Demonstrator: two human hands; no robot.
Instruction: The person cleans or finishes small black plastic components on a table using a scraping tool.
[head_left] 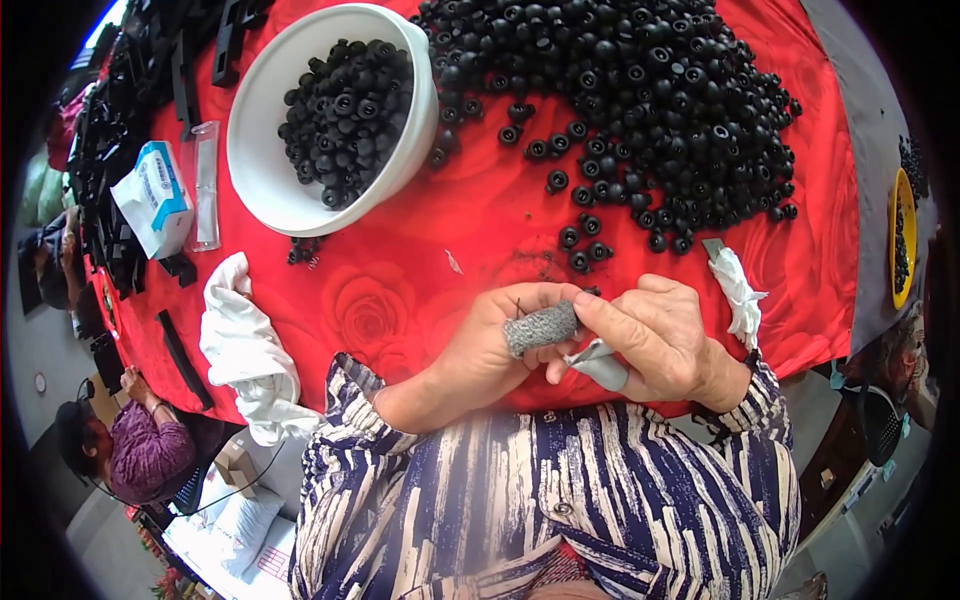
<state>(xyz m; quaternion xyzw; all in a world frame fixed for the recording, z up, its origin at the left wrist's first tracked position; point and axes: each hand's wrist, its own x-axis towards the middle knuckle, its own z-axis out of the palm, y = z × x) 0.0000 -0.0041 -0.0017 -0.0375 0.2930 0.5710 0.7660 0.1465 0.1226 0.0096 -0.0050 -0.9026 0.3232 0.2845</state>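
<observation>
My two hands meet over the near edge of the red table cover. My left hand (480, 335) is closed, with a grey knitted sleeve (541, 330) along its thumb side. My right hand (655, 340) pinches at the sleeve's far end, its thumb pressed there. Below that thumb, a smooth grey piece (600, 368) shows at my right fingers; I cannot tell whether it is held or worn. A small black bit peeks out above the fingertips, its shape mostly hidden. Right of my hands lies a flat metal blade with a white cloth-wrapped handle (738, 290).
Black round parts (690, 120) are heaped at the far right, several straying toward me. A white bowl (250, 150) holds more. At left lie a crumpled white cloth (245, 345), a tissue pack (160, 200) and long black bars (183, 360). Another person (150, 450) sits at far left.
</observation>
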